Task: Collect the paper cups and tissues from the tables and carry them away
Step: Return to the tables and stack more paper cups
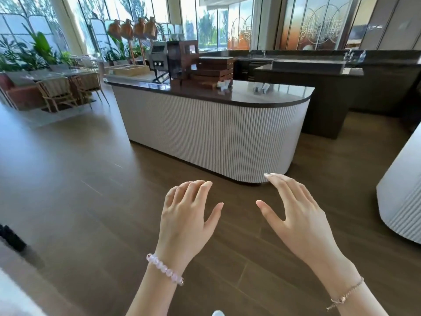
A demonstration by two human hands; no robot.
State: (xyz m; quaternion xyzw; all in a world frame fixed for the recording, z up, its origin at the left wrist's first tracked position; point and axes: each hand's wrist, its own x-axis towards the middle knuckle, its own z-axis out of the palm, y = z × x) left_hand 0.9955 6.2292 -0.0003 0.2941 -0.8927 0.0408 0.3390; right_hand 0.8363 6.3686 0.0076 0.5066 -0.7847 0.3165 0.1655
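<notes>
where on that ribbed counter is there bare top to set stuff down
The rounded right end of the ribbed counter is mostly bare, bordered by small white items and a pale object. Its left half is crowded: stacked wooden trays, a dark machine, a shallow tray. Both hands, left hand and right hand, are empty.

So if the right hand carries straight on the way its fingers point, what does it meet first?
Probably the ribbed white front of the rounded counter: the right hand points at its near end, open and empty, with only bare floor between. Depth is unclear.
</notes>
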